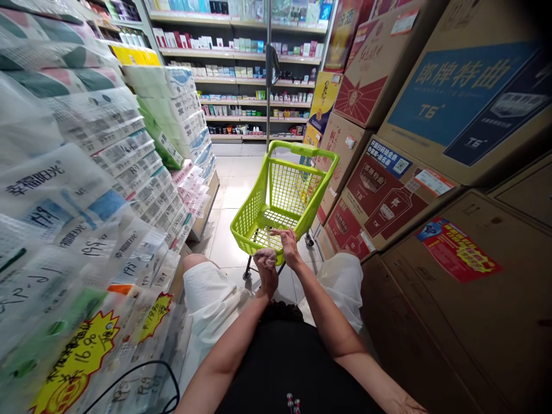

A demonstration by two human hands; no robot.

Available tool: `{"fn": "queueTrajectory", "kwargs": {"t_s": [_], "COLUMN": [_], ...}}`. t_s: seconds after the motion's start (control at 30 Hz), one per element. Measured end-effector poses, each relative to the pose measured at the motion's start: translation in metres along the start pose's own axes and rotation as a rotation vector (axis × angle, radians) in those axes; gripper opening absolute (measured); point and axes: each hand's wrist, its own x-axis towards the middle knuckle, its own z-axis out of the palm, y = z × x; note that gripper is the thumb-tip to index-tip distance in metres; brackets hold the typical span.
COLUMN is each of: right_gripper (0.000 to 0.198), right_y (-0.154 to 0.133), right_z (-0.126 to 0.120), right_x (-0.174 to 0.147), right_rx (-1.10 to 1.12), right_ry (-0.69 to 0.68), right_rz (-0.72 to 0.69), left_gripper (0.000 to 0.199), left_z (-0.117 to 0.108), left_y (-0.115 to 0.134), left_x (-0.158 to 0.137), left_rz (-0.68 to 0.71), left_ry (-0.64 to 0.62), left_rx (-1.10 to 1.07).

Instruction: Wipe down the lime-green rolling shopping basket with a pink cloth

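A bright green plastic shopping cart (pixel 252 227) stands in front of me, its lattice basket facing my hands. My left hand (pixel 268 279) is closed around a crumpled greyish-pink cloth (pixel 265 257), held just before the basket's near rim. Beside it, a little higher and to the right, my right hand (pixel 290 247) has its fingers stretched out over the near corner of the basket. I see nothing in that hand. Whether it touches the cart's rim I cannot tell. Through the lattice, the basket floor shows bare.
Stacked packs of tissue paper (pixel 129 155) with price signs line the left side. Tall stacks of cardboard cartons (pixel 401 195) rise close on the right. Shelves (pixel 241 80) of small boxed goods stand across the back, behind a tiled floor (pixel 233 172).
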Motion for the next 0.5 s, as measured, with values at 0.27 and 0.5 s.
{"fn": "queueTrajectory", "kwargs": {"t_s": [0.27, 0.5], "right_gripper": [0.067, 0.069], "right_y": [-0.002, -0.004], "right_z": [-0.004, -0.004], "right_x": [0.001, 0.001], "right_rx": [0.038, 0.041], "right_ry": [-0.029, -0.013], "right_rz": [0.011, 0.010], "left_gripper": [0.017, 0.007], "left_z": [-0.015, -0.009], "left_y": [-0.025, -0.026], "left_x": [-0.026, -0.017], "left_rz": [0.064, 0.058], "left_ry": [-0.245, -0.191], "left_rx": [0.135, 0.059]}}
